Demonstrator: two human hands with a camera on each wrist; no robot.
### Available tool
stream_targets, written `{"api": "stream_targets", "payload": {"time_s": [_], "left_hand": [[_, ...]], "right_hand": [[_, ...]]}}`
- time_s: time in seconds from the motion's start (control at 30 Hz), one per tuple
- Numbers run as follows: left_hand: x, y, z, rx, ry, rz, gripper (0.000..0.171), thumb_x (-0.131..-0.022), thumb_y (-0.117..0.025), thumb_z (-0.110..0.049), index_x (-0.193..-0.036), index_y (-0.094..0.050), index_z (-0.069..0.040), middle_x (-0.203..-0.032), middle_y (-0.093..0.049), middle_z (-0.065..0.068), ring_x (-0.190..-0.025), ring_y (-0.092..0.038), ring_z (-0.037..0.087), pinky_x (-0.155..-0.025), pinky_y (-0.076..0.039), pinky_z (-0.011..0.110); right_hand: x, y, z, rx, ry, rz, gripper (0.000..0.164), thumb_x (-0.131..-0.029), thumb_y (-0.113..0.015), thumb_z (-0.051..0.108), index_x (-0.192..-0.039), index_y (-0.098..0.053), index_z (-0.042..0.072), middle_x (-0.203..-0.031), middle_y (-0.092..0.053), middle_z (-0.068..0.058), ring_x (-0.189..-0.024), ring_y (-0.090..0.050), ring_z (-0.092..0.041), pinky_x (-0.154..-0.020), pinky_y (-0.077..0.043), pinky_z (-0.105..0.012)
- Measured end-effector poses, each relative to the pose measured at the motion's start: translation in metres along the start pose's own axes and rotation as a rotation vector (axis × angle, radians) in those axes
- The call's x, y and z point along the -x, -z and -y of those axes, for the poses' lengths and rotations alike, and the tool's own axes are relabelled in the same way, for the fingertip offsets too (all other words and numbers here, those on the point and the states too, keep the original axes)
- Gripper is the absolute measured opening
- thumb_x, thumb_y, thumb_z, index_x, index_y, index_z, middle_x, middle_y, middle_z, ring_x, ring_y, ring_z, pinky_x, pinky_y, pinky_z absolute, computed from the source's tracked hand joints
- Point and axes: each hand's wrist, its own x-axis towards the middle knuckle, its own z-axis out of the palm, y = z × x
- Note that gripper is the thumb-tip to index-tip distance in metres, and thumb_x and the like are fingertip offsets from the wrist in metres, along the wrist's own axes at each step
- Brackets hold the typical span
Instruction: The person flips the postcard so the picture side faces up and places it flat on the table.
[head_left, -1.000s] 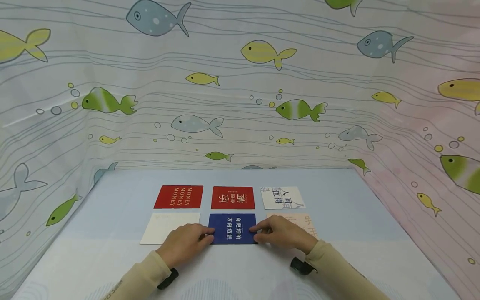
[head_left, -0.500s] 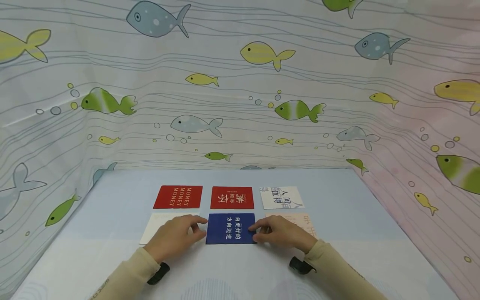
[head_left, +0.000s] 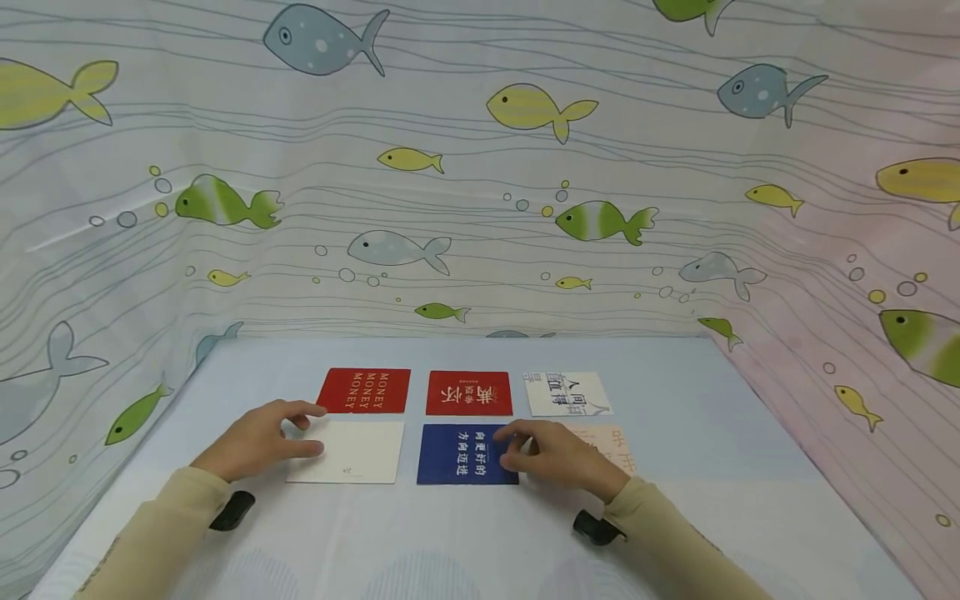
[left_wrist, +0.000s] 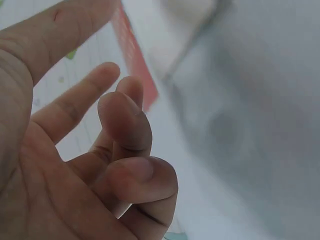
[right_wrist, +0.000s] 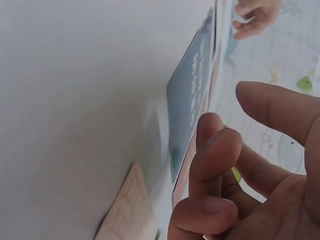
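Two rows of flat cards lie on the table. My left hand (head_left: pixel 258 437), thumb and forefinger spread apart, is at the left edge of the plain white card (head_left: pixel 360 454), close to the red MONEY card (head_left: pixel 363 390); it holds nothing. My right hand (head_left: pixel 562 457) hovers at the right edge of the dark blue card (head_left: pixel 453 454), with loosely bent fingers and no grip; it partly hides the peach card (head_left: pixel 617 443). The right wrist view shows the blue card (right_wrist: pixel 187 95) apart from the fingers. Whether the head-view fingertips touch it is unclear.
A second red card (head_left: pixel 469 392) and a white card with blue characters (head_left: pixel 567 393) complete the back row. Fish-printed sheeting (head_left: pixel 480 192) walls the table (head_left: pixel 450 533) at the back and both sides.
My left hand has let go of the blue card's left edge and moved left, uncovering the white card. My right hand has stayed by the blue card, its fingertips slightly raised.
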Motion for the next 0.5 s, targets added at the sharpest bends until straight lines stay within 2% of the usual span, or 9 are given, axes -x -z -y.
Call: {"api": "stream_targets", "payload": {"time_s": [0.1, 0.2, 0.33, 0.5], "left_hand": [[-0.001, 0.003, 0.013, -0.017, 0.012, 0.013, 0.068, -0.080, -0.086, -0.041, -0.135, -0.063, -0.010, -0.110, -0.062, 0.007, -0.082, -0.051, 0.020, -0.071, -0.041, 0.036], [-0.002, 0.002, 0.019, -0.008, 0.034, 0.039, 0.072, -0.078, -0.086, -0.046, -0.136, -0.062, -0.010, -0.111, -0.061, 0.007, -0.090, -0.052, 0.023, -0.073, -0.042, 0.037], [-0.005, -0.002, 0.021, 0.003, 0.045, 0.059, 0.073, -0.077, -0.086, -0.048, -0.135, -0.062, -0.010, -0.109, -0.060, 0.006, -0.099, -0.052, 0.026, -0.078, -0.044, 0.040], [-0.006, -0.007, 0.021, -0.029, 0.042, 0.050, 0.072, -0.076, -0.088, -0.045, -0.133, -0.064, -0.009, -0.105, -0.058, 0.006, -0.099, -0.052, 0.028, -0.081, -0.045, 0.043]], "right_hand": [[-0.003, -0.002, 0.004, -0.009, 0.002, -0.005, 0.041, -0.094, -0.074, 0.033, -0.131, -0.065, 0.019, -0.096, -0.062, 0.008, -0.079, -0.060, -0.014, -0.064, -0.049, -0.028], [-0.008, -0.005, 0.007, -0.007, 0.010, -0.024, 0.047, -0.093, -0.075, 0.033, -0.135, -0.062, 0.018, -0.098, -0.062, 0.008, -0.079, -0.060, -0.014, -0.065, -0.048, -0.028], [-0.014, -0.010, 0.012, -0.023, 0.014, -0.039, 0.052, -0.092, -0.076, 0.033, -0.138, -0.059, 0.016, -0.101, -0.062, 0.009, -0.080, -0.059, -0.014, -0.067, -0.048, -0.029], [-0.020, -0.016, 0.019, -0.048, 0.017, -0.043, 0.054, -0.092, -0.075, 0.035, -0.139, -0.058, 0.015, -0.102, -0.062, 0.008, -0.082, -0.059, -0.014, -0.070, -0.049, -0.031]]}}
